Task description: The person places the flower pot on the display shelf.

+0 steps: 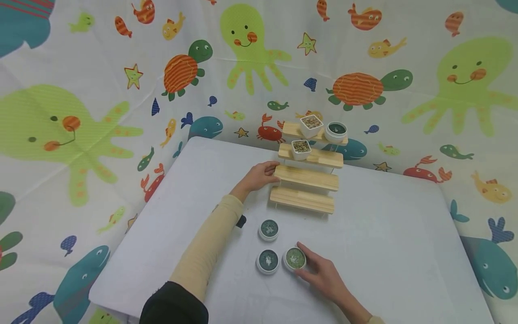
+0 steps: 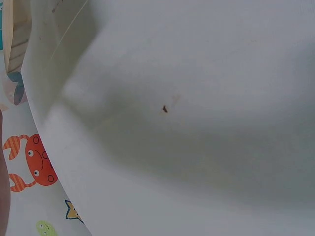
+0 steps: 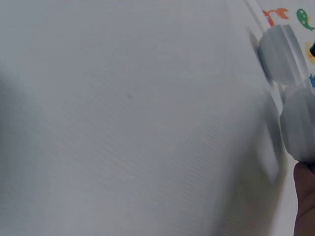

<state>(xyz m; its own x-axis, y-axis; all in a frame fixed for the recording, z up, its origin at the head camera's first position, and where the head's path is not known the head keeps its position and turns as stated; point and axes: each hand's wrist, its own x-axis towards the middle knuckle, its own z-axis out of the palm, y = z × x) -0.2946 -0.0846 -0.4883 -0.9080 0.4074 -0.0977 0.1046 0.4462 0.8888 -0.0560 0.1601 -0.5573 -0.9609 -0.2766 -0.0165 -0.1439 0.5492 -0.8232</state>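
My left hand (image 1: pixel 259 176) is at the left end of a stepped wooden rack (image 1: pixel 306 179), its fingers and thumb gripping the end of the second shelf from the bottom. A light wooden end of the rack (image 2: pixel 17 34) shows in the left wrist view. With my right hand (image 1: pixel 321 272) I hold a small round white pot (image 1: pixel 295 258) with green contents, thumb on the near side and fingers on the far side. In the right wrist view, the thumb (image 3: pixel 304 196) touches a white ribbed pot (image 3: pixel 299 123). Two round pots with dark green contents, a nearer one (image 1: pixel 268 261) and a farther one (image 1: pixel 269 230), stand left of it.
On the rack's upper shelves stand two square white bowls of seeds, a higher one (image 1: pixel 310 125) and a lower one (image 1: pixel 301 149), and another round pot (image 1: pixel 336 132). A white cloth (image 1: pixel 388 243) covers the table. A sea-animal print curtain (image 1: pixel 291 58) hangs behind.
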